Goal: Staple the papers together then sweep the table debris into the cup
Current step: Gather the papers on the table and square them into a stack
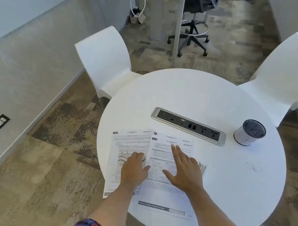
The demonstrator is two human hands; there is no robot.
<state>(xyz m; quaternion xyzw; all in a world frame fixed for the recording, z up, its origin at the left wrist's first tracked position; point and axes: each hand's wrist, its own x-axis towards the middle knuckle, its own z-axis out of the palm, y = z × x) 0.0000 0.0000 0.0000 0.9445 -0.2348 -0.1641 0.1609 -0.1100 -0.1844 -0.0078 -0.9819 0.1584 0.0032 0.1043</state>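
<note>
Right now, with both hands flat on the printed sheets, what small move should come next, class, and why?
Probably slide the left hand and its sheet rightward under the right hand, squaring it with the right-hand sheets. The papers lie side by side, overlapping only at their inner edges, so they cannot be stapled yet. The silvery object beside the right hand may be the stapler; it is too hidden to tell.

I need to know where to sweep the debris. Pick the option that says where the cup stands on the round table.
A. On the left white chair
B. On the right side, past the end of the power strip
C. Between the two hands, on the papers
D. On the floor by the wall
B: the cup stands upright on the round table, apart from the right end of the recessed power strip, far from the papers.
</note>
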